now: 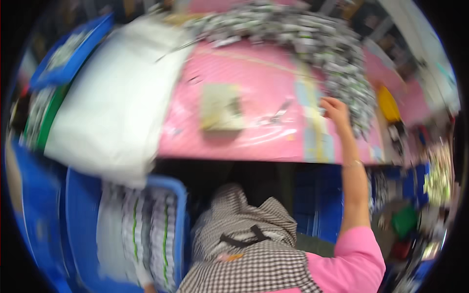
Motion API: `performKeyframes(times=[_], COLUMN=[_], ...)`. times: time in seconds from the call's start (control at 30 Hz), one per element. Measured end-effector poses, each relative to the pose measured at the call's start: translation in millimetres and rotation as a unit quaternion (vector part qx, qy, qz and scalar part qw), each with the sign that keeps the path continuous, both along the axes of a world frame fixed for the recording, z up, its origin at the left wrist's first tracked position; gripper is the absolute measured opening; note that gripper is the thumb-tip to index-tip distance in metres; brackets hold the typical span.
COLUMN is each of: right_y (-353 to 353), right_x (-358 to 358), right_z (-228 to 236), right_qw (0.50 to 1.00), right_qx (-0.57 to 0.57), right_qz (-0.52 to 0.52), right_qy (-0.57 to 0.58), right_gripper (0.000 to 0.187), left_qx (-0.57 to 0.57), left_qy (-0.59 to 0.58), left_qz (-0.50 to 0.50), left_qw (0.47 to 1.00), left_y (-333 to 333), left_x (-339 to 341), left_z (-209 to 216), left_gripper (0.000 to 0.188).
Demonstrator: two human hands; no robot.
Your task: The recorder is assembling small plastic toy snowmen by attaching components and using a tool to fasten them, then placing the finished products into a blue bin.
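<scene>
My right hand [335, 110] is raised over the right side of the pink-covered table [244, 63], beside a long curved pile of small grey-and-white pieces [348, 73]. Its fingers are drawn together, and a tiny pale bit shows at their tips, too blurred to name. Down at the lower left, my left hand [148, 287] reaches into a blue bin [80, 215] packed with rows of white-and-grey pieces [159, 229] marked by green lines. Most of that hand is cut off or smeared, so its fingers do not show clearly. A pale shape lies right at it.
A greyish block [221, 108] stands mid-table, with a small metal tool [280, 112] right of it. White sheeting [117, 93] covers the table's left part and hangs over its edge. Blue crates [320, 200] stand below, and a yellow object [388, 104] lies at the far right.
</scene>
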State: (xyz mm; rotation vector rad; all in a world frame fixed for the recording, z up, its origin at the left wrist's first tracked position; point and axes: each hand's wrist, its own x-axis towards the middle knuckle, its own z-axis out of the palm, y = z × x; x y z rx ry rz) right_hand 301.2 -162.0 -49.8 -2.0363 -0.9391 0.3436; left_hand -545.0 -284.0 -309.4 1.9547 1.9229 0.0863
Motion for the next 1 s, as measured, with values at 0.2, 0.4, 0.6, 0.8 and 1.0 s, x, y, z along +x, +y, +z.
performKeyframes(times=[0.2,0.4,0.6,0.8,1.0], right_y=[-42.8,6.4,-1.4,0.3,17.5], right_x=[80.9,65.9,86.2,36.4,-24.1], right_z=[-12.8,-10.6,1.9,50.8,94.9], right_qw=[0.929,0.829,0.802,0.915,0.932], right_qx=[0.152,-0.343,-0.427,-0.114,0.141], right_qz=[-0.184,-0.132,-0.093,-0.054,0.296], right_qy=[-0.282,-0.421,-0.407,-0.384,0.151], right_gripper=[0.018,0.021,0.026,0.029,0.040], left_qx=[0.035,0.326,0.374,0.368,-0.050], left_qy=[0.108,0.045,-0.066,-0.392,-0.607], left_qz=[-0.034,0.027,0.009,0.015,-0.177], left_qw=[0.993,0.944,0.925,0.843,0.773], left_y=[31.2,107.3,181.6,215.1,233.2], left_x=[63.8,113.7,152.2,280.5,466.4], left_z=[72.6,121.9,135.9,238.1,326.2], left_gripper=[0.054,0.033,0.039,0.033,0.030])
